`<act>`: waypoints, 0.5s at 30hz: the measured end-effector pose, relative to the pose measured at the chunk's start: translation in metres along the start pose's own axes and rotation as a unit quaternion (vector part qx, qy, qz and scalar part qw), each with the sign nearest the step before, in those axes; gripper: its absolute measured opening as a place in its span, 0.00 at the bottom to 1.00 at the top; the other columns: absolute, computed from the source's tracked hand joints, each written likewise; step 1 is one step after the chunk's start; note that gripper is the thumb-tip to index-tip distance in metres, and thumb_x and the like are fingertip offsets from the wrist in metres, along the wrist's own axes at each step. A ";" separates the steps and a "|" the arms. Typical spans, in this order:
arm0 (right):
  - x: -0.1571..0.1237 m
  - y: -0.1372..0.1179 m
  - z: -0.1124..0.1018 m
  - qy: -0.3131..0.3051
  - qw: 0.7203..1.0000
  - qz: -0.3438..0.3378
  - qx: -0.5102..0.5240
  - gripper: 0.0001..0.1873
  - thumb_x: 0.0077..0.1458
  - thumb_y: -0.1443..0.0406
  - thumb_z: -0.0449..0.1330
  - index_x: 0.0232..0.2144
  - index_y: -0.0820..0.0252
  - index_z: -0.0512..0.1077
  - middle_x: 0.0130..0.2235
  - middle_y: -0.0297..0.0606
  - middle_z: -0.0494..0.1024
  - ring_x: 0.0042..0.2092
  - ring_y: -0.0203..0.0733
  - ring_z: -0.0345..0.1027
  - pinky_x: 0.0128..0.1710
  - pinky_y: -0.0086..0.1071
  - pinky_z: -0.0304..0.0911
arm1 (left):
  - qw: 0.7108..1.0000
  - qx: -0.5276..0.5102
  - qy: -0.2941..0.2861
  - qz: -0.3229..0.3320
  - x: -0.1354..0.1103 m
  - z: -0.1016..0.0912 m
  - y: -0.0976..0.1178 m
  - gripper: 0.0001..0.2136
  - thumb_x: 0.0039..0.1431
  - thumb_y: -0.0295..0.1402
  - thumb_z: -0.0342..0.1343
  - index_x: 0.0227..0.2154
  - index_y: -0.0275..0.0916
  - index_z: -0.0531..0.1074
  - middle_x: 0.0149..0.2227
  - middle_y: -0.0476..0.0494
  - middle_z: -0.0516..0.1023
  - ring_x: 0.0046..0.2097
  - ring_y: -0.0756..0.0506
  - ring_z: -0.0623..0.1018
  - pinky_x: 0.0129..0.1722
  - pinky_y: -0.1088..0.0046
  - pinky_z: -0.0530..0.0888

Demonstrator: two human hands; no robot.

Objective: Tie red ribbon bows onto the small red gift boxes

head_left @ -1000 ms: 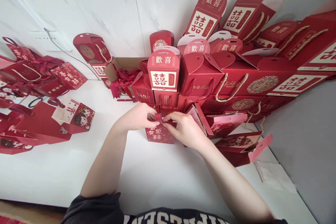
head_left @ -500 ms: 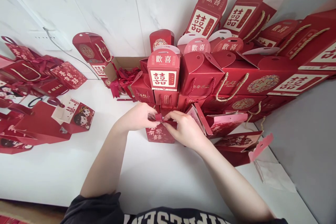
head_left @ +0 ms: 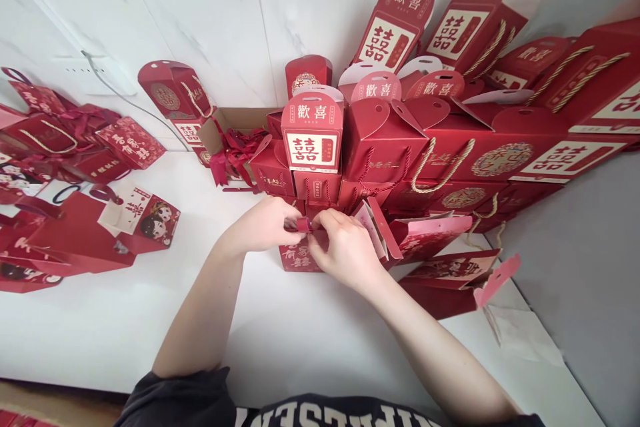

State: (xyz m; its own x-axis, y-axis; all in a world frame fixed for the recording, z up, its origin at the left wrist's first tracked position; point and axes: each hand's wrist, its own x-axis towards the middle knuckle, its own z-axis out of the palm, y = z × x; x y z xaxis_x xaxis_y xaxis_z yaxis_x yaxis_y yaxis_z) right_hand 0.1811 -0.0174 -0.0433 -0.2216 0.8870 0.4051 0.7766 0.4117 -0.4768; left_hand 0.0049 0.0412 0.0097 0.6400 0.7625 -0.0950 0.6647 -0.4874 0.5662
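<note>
Pinching a flat, dark-red ribbon loop at ctr of the head view, the L hand is holding it b/w thumb & curled fingers. The R hand is sitting just beside it, thumb & fingers curling in twd the loop; can't tell what those fingertips are gripping, if anything. Under both hands, just below frame ctr, a small red cardboard box w/ pale characters on its front is standing on a smooth white tabletop, the R hand partly covering its right side.

Right of ctr, an open red carton w/ a pale inner panel is leaning near the R wrist. Lower right, a folded white sheet is lying flat. Above the hands, an upright red gift box w/ arched top & white panel is standing; L of it an open tan cardboard carton is holding loose dark-red ribbons. Glossy red boxes w/ rope handles are filling upper right; a cluster of red gift boxes is crowding the left edge.
</note>
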 end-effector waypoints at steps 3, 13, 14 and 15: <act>0.000 0.002 0.000 0.002 1.000 -0.001 0.001 0.02 0.56 0.65 0.56 0.33 0.57 0.66 0.34 0.36 0.75 0.37 0.44 0.71 0.37 0.36 0.61 | 1.000 0.021 0.008 0.009 0.000 0.000 0.001 0.12 0.48 0.29 0.54 0.16 0.37 0.57 0.17 0.55 0.54 0.23 0.53 0.55 0.23 0.73 0.51; 0.002 0.004 0.000 -0.005 1.000 0.000 0.017 0.02 0.57 0.66 0.57 0.35 0.58 0.69 0.36 0.38 0.77 0.38 0.45 0.70 0.40 0.37 0.61 | 1.000 0.008 -0.002 0.023 -0.005 -0.007 0.008 0.17 0.50 0.43 0.61 0.22 0.37 0.64 0.22 0.53 0.63 0.26 0.52 0.62 0.25 0.75 0.57; 0.002 0.005 -0.001 -0.006 1.000 -0.002 0.018 0.02 0.58 0.66 0.57 0.35 0.58 0.69 0.37 0.38 0.77 0.38 0.45 0.70 0.41 0.37 0.61 | 1.000 0.006 0.008 0.020 -0.003 -0.006 0.008 0.18 0.50 0.45 0.62 0.21 0.37 0.63 0.22 0.54 0.63 0.26 0.52 0.61 0.25 0.75 0.57; 0.002 0.006 -0.001 -0.007 1.000 -0.004 0.022 0.02 0.58 0.67 0.57 0.36 0.58 0.69 0.37 0.38 0.77 0.38 0.44 0.70 0.41 0.37 0.61 | 1.000 0.004 0.013 0.016 -0.002 -0.005 0.007 0.18 0.49 0.45 0.63 0.20 0.37 0.63 0.21 0.54 0.62 0.26 0.52 0.61 0.24 0.75 0.57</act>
State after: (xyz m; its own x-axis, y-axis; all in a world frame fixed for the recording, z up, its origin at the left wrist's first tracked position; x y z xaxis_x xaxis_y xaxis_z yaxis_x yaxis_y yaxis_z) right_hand 0.1862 -0.0132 -0.0442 -0.2371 0.8862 0.3980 0.7479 0.4280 -0.5074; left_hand 0.0067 0.0383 0.0179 0.6510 0.7570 -0.0552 0.6468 -0.5152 0.5624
